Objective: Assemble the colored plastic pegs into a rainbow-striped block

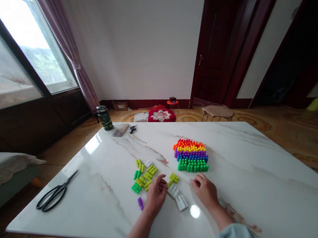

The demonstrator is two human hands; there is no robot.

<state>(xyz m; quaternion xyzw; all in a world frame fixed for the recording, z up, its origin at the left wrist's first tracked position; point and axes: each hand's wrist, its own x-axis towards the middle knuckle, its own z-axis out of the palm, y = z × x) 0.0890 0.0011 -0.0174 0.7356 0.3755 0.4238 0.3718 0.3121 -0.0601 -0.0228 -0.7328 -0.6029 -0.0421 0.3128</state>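
Observation:
My left hand (156,192) is over the table, beside a loose pile of yellow-green pieces (151,171). Its fingers are loosely curled, with thumb and forefinger apart and nothing visible between them. A few more yellow-green pieces (173,178) and some white pieces (181,202) lie just right of it. My right hand (205,190) has its fingers pressed together; whatever they may hold is hidden. Beyond it stands a block of small round-topped plastic pieces (193,165), in bands of red, orange, yellow, purple, blue and green. Green pieces (136,188) and one purple piece (140,203) lie to the left.
Black-handled scissors (53,196) lie on the left of the marble-patterned table (259,183). A dark green bottle (105,118), a blurred-out item (120,130) and a small black tool (133,129) occupy the far left corner. Behind the table is a stool (218,111).

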